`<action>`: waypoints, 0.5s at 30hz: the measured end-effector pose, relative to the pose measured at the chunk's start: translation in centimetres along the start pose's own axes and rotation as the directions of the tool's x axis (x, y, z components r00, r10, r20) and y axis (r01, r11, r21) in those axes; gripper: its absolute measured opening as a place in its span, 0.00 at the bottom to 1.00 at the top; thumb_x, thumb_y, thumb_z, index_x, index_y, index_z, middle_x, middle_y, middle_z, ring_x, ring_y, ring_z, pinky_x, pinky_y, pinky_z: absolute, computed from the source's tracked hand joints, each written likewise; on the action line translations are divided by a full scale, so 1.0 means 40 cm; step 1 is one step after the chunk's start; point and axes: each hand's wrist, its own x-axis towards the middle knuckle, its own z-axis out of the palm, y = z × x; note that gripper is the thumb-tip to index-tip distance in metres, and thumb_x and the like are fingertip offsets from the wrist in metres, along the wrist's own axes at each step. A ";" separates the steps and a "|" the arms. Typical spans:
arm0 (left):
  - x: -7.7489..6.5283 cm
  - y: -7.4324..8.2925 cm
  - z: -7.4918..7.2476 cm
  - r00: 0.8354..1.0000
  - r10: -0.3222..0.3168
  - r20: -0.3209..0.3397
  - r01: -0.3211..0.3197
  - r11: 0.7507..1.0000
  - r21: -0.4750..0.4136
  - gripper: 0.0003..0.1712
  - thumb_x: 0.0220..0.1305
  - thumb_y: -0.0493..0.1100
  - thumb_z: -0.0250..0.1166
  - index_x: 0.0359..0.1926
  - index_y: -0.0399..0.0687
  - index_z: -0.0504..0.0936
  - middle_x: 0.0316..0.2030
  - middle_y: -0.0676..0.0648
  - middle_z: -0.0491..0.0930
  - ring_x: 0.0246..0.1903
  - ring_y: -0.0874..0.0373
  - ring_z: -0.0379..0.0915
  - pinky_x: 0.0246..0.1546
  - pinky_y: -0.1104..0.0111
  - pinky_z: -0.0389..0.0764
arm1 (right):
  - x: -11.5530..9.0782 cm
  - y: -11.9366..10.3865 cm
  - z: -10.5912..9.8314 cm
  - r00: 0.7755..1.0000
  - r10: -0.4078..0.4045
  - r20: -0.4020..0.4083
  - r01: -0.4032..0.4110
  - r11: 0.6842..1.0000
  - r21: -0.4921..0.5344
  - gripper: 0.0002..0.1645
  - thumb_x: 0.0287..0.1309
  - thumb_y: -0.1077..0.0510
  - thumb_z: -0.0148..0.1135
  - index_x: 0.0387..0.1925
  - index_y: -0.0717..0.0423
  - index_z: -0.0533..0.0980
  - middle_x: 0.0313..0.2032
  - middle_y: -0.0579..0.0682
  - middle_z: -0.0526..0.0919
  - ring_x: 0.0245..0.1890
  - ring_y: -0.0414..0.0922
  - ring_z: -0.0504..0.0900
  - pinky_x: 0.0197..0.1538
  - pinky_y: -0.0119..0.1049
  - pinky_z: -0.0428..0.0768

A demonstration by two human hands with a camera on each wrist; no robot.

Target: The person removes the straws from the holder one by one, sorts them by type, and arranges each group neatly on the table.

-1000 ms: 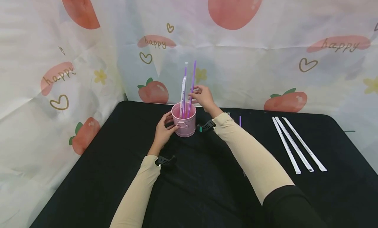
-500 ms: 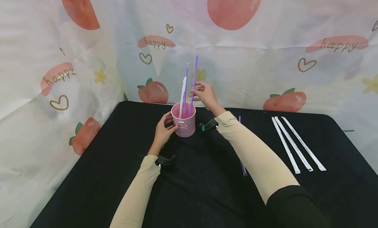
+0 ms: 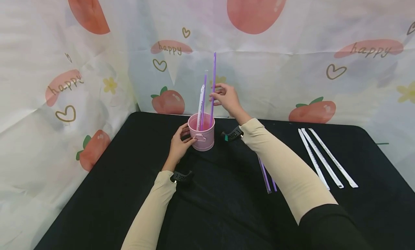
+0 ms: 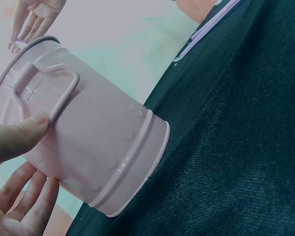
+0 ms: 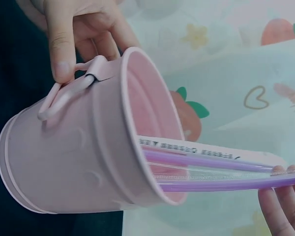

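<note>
A pink bucket (image 3: 204, 143) with small side handles stands upright on the black-covered table. My left hand (image 3: 178, 149) holds it from the left, thumb at the handle (image 4: 64, 98) and fingers on the side wall. Above the rim, my right hand (image 3: 228, 98) pinches a purple straw (image 3: 214, 68) between thumb and fingers. That straw stands nearly upright, its lower part inside the bucket. Beside it in the bucket lean a white paper-wrapped straw (image 3: 200, 104) and another purple straw (image 3: 204, 89) in a clear wrapper. Their lower ends are hidden by the bucket wall.
Purple straws (image 3: 264, 176) lie on the table, partly covered by my right forearm. Farther right are 3 white paper-wrapped straws (image 3: 334, 158) side by side. A fruit-printed cloth (image 3: 259, 73) hangs behind the table's back edge.
My right hand has risen, drawing the purple straw higher out of the bucket. More of the purple straws on the table shows beside the forearm. The left hand and bucket stay in place.
</note>
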 end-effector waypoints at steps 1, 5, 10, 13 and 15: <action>-0.001 0.003 0.000 1.000 -0.003 0.003 0.003 1.000 -0.005 0.39 0.52 0.30 0.68 0.65 0.40 0.64 0.58 0.32 0.69 0.59 0.40 0.67 0.58 0.53 0.74 | -0.001 -0.005 -0.002 1.000 -0.005 -0.001 0.005 1.000 -0.005 0.20 0.58 0.67 0.60 0.52 0.70 0.72 0.32 0.52 0.82 0.26 0.37 0.84 0.39 0.41 0.86; -0.018 0.044 0.000 1.000 -0.004 0.008 0.004 1.000 0.006 0.39 0.52 0.28 0.67 0.65 0.36 0.63 0.58 0.31 0.68 0.59 0.38 0.67 0.58 0.51 0.74 | -0.004 -0.024 -0.010 0.999 -0.034 0.003 0.034 0.999 -0.028 0.20 0.58 0.67 0.60 0.52 0.69 0.72 0.33 0.54 0.82 0.27 0.37 0.84 0.38 0.41 0.86; -0.031 0.073 0.002 1.000 -0.004 0.006 0.004 1.000 0.021 0.38 0.53 0.27 0.66 0.65 0.34 0.63 0.58 0.30 0.68 0.59 0.38 0.67 0.58 0.51 0.74 | -0.006 -0.046 -0.018 0.998 -0.059 -0.001 0.059 0.998 -0.022 0.19 0.57 0.67 0.60 0.51 0.67 0.74 0.35 0.57 0.83 0.27 0.37 0.84 0.37 0.38 0.86; -0.029 0.069 0.003 1.000 0.002 0.003 -0.003 1.000 0.021 0.38 0.53 0.27 0.66 0.65 0.34 0.63 0.58 0.30 0.68 0.58 0.37 0.67 0.58 0.50 0.74 | -0.007 -0.061 -0.022 0.998 -0.066 -0.006 0.066 0.998 -0.024 0.18 0.57 0.66 0.60 0.51 0.65 0.74 0.38 0.60 0.83 0.28 0.37 0.84 0.38 0.39 0.86; -0.020 0.050 0.002 1.000 0.001 0.004 -0.001 1.000 0.018 0.38 0.52 0.27 0.67 0.65 0.34 0.63 0.58 0.30 0.68 0.58 0.38 0.67 0.58 0.51 0.74 | -0.006 -0.070 -0.025 0.998 -0.067 -0.005 0.067 0.997 -0.027 0.18 0.58 0.66 0.61 0.51 0.65 0.74 0.39 0.61 0.83 0.29 0.37 0.84 0.39 0.40 0.86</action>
